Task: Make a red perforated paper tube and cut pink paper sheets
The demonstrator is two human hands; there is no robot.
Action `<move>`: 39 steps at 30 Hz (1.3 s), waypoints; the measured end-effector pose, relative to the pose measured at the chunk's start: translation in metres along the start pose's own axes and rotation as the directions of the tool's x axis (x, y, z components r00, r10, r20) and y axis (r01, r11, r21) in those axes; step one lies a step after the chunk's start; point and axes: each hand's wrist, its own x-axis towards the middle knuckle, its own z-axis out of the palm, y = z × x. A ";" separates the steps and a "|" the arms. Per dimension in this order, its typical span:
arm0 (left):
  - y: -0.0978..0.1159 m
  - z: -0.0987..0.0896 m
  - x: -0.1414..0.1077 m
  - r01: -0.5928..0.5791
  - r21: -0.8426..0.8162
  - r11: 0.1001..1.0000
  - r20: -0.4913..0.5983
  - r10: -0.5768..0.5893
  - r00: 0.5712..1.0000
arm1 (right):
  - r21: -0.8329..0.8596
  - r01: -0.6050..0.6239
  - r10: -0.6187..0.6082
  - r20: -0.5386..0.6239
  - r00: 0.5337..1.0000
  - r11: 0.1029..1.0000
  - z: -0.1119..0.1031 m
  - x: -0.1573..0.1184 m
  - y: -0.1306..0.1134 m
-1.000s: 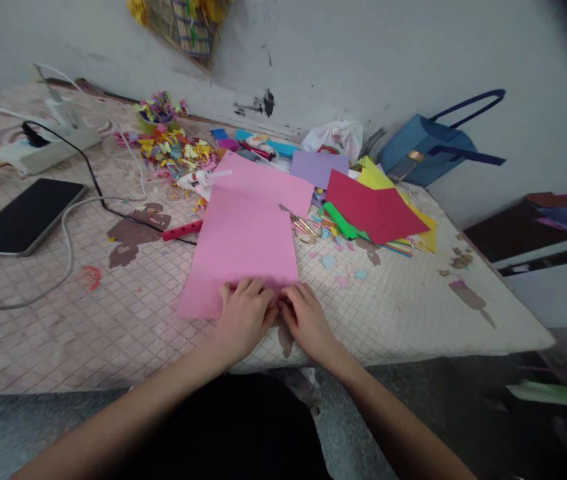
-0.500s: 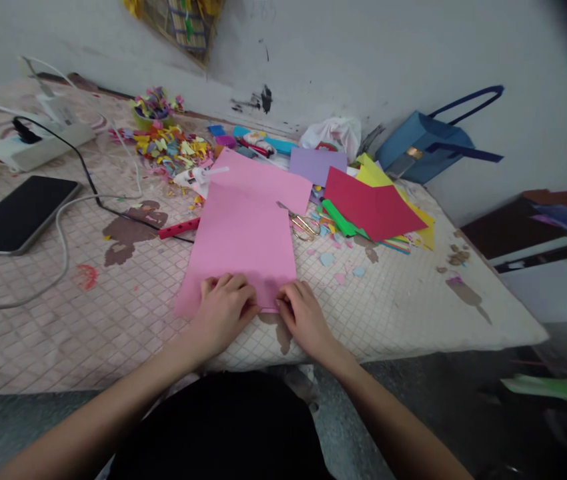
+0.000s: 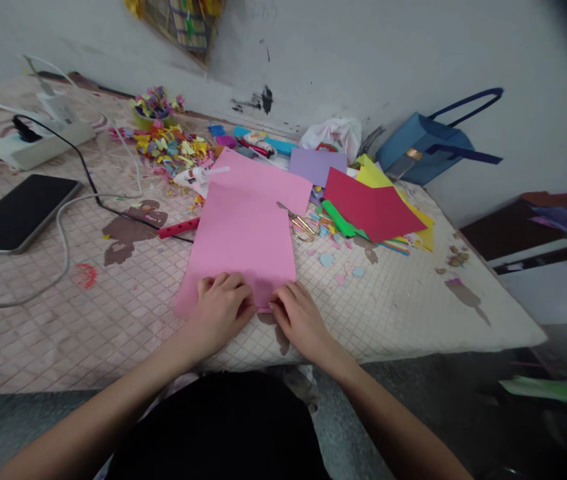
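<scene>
A sheet of pink paper (image 3: 243, 233) lies on the table in front of me, with more pink paper under its far end. Its near edge is folded in a narrow strip. My left hand (image 3: 223, 305) is closed on that edge left of the middle, fingers curled over the paper. Close by on the right, my right hand (image 3: 299, 313) pinches the same edge near the corner. The fingertips hide part of the fold. Gold-handled scissors (image 3: 305, 228) lie just right of the sheet, and a red strip with dark dots (image 3: 178, 228) touches its left side.
Red paper (image 3: 371, 203) and yellow sheets lie at right, near paper scraps. Cut paper bits (image 3: 173, 148) are heaped at the back left. A black tablet (image 3: 21, 212), cables and a power strip (image 3: 38, 147) are on the left. A blue bag (image 3: 418, 150) stands against the wall.
Both hands have shifted slightly left along the near edge of the pink paper, still gripping it. The paper and the other things stay in place.
</scene>
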 end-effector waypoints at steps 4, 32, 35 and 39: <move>-0.002 0.000 -0.001 -0.004 -0.003 1.000 0.008 0.004 1.000 | -0.067 0.032 -0.031 0.027 0.999 0.997 0.006 0.002 -0.009; -0.029 -0.011 -0.018 0.029 0.054 0.998 -0.004 -0.029 1.000 | -0.220 -0.018 0.015 -0.016 1.000 0.975 0.020 0.004 -0.014; -0.032 -0.015 -0.022 0.044 0.056 0.997 0.005 -0.045 0.999 | -0.222 -0.018 0.015 -0.015 1.000 0.975 0.019 0.004 -0.014; -0.035 -0.016 -0.025 0.038 0.030 0.999 -0.007 -0.038 0.999 | -0.235 -0.011 0.009 -0.007 1.000 0.972 0.018 0.005 -0.015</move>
